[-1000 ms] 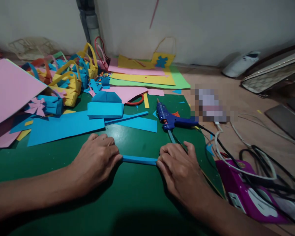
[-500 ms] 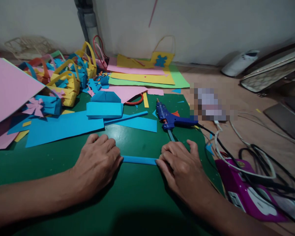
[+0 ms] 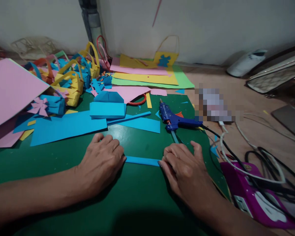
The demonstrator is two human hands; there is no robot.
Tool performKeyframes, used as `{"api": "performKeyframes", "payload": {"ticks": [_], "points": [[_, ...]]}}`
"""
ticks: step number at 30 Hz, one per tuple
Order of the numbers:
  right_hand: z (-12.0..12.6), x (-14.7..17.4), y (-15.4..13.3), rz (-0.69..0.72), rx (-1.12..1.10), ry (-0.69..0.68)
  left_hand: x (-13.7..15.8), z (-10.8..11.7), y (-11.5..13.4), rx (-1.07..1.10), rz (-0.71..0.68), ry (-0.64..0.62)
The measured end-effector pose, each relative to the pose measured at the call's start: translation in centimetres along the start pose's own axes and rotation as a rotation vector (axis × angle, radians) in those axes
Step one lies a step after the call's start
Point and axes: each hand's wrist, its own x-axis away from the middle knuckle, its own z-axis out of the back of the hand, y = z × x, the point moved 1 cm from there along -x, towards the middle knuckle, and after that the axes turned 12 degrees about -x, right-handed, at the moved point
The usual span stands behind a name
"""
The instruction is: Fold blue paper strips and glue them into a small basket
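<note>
A narrow blue paper strip (image 3: 142,160) runs sideways just over the green board (image 3: 127,196). Its left end disappears into my left hand (image 3: 102,164), whose fingers are closed on it. My right hand (image 3: 184,167) pinches the other end between thumb and fingers. Both strip ends are hidden by the hands. Beyond my right hand lies a blue glue gun (image 3: 170,116), nozzle pointing away, with a glue stick coming out of its back. Past my left hand are a folded blue paper piece (image 3: 107,109) and a wide blue paper sheet (image 3: 68,127).
Several paper baskets (image 3: 70,87) crowd the back left beside a pink sheet (image 3: 12,88). Red-handled scissors (image 3: 140,101) lie partly under pink paper. Coloured sheets (image 3: 147,78) are stacked by the wall. A magenta power strip (image 3: 248,196) and tangled cables sit at right.
The view has shifted slightly, so everything appears a little further right. Both hands keep their hold on the blue paper strip, with almost no change in pose.
</note>
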Motion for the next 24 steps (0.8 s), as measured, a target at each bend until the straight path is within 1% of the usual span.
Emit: {"api": "performKeyframes", "payload": {"ticks": [4, 8, 15, 24], "points": [[-0.01, -0.02, 0.06, 0.004, -0.012, 0.01, -0.22, 0.06, 0.0, -0.023, -0.016, 0.006], [0.05, 0.07, 0.06, -0.006, -0.006, -0.025, -0.28, 0.09, 0.1, -0.045, -0.014, -0.005], [0.24, 0.21, -0.13, -0.058, 0.049, -0.073, -0.08, -0.12, 0.02, -0.006, -0.025, 0.003], [0.32, 0.27, -0.31, -0.033, 0.119, -0.094, 0.0, -0.22, 0.02, -0.02, -0.032, 0.003]]}}
